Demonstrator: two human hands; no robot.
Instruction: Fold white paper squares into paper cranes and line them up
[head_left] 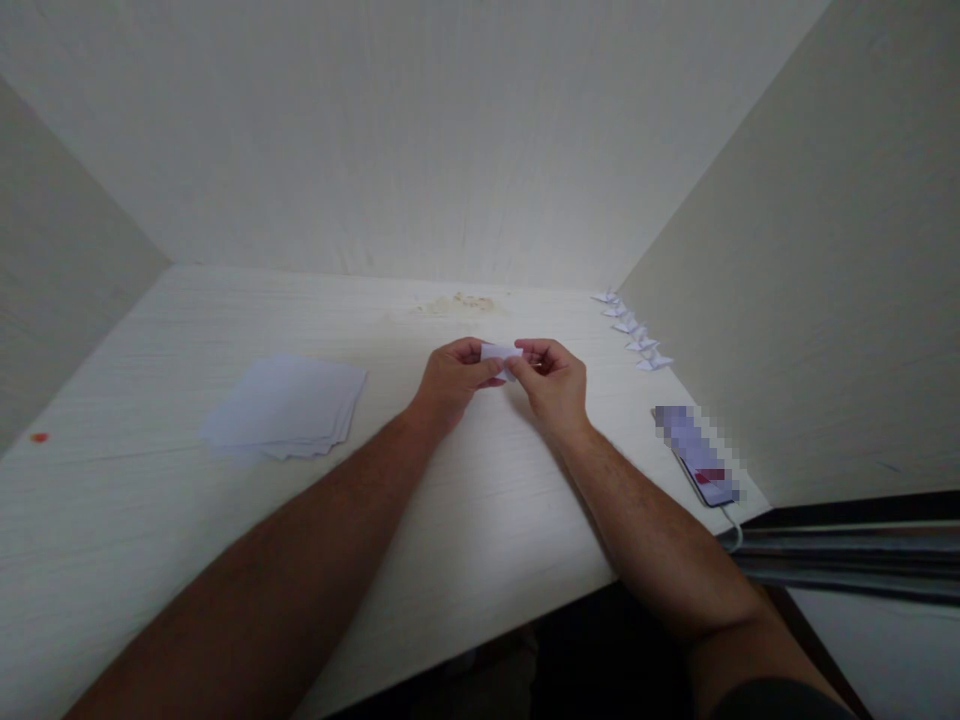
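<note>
A small folded piece of white paper (495, 352) is held up between my two hands, above the middle of the pale table. My left hand (456, 375) pinches its left side, with the thumb lying across the front. At the right edge, my right hand (553, 378) grips the paper between thumb and fingers. Both thumbs come close together at the paper's lower part. The fingers behind the paper are partly hidden, and its exact folds are too small to make out.
A loose stack of white paper sheets (292, 405) lies left of my arms. Several small folded paper figures (634, 330) form a row along the right wall. A phone (696, 455) with a cable (735, 530) lies near the right edge. Walls enclose the table's back and sides.
</note>
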